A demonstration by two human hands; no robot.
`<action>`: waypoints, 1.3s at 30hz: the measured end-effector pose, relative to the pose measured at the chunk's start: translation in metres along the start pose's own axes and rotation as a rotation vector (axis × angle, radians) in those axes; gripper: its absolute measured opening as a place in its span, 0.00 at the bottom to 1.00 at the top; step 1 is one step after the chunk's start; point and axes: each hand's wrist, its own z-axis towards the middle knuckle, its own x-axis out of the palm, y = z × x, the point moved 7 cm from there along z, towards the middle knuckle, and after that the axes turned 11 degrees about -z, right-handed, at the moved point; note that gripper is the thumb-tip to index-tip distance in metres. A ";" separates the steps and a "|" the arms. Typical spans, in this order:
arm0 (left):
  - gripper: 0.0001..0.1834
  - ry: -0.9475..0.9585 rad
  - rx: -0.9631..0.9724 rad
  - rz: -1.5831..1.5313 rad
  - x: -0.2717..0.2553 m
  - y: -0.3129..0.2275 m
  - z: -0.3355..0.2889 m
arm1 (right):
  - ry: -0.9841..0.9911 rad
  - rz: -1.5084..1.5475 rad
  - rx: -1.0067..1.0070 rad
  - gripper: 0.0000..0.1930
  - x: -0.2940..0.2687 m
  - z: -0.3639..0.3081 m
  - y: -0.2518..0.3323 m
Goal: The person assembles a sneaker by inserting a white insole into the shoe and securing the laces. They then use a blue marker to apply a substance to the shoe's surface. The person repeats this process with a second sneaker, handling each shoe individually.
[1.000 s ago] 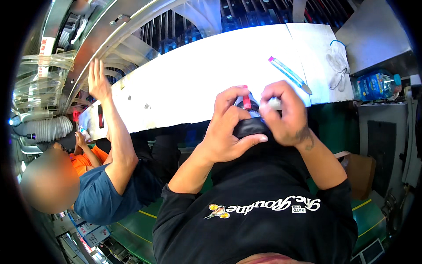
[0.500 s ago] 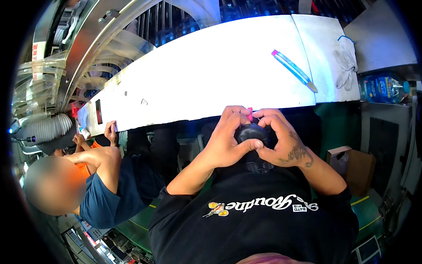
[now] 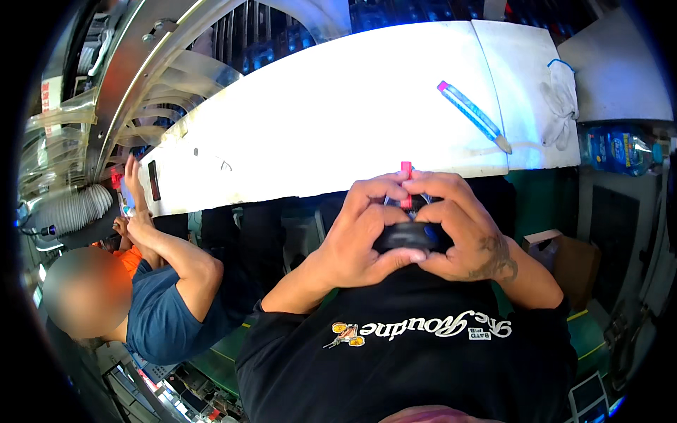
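Observation:
In front of my chest, near the front edge of the white table [image 3: 317, 120], I hold a black rounded object [image 3: 412, 238] between both hands. Its kind cannot be made out; the fingers cover most of it. My left hand [image 3: 367, 229] curls round one side, thumb along the lower edge. From the other side my right hand [image 3: 455, 225] grips it, and the thumb tips nearly meet. A narrow red piece [image 3: 406, 169] sticks up between the index fingers, which press against it.
A blue utility knife [image 3: 472, 116] and a white glove [image 3: 559, 106] lie on the table's right part. Beyond stands a blue bottle [image 3: 620, 149]. At the left, a co-worker in a blue shirt [image 3: 169, 310] reaches to the table end. A cardboard box [image 3: 572, 271] sits low right.
My hands have tilted the black object, and its rounded dark side shows wider between the thumbs. The red piece stands out more. At the left, the co-worker's arm has swung farther away.

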 end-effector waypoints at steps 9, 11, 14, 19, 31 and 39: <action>0.31 0.004 0.040 -0.006 -0.003 0.031 0.000 | 0.064 -0.025 0.065 0.27 0.013 0.001 -0.021; 0.31 0.055 -0.020 0.023 -0.002 0.038 -0.006 | 0.105 -0.016 0.111 0.27 0.018 -0.005 -0.023; 0.32 0.041 0.018 0.036 0.004 0.041 -0.022 | 0.105 -0.047 0.065 0.27 0.028 -0.016 -0.018; 0.31 -0.046 0.153 -0.014 0.002 0.024 -0.014 | -0.027 -0.056 -0.022 0.27 0.014 -0.006 -0.004; 0.30 -0.116 0.459 0.138 -0.020 -0.016 0.034 | -0.205 -0.142 -0.212 0.22 -0.018 0.024 0.006; 0.31 -0.076 0.380 0.184 -0.018 -0.003 0.046 | -0.182 -0.230 -0.184 0.24 -0.024 0.030 -0.003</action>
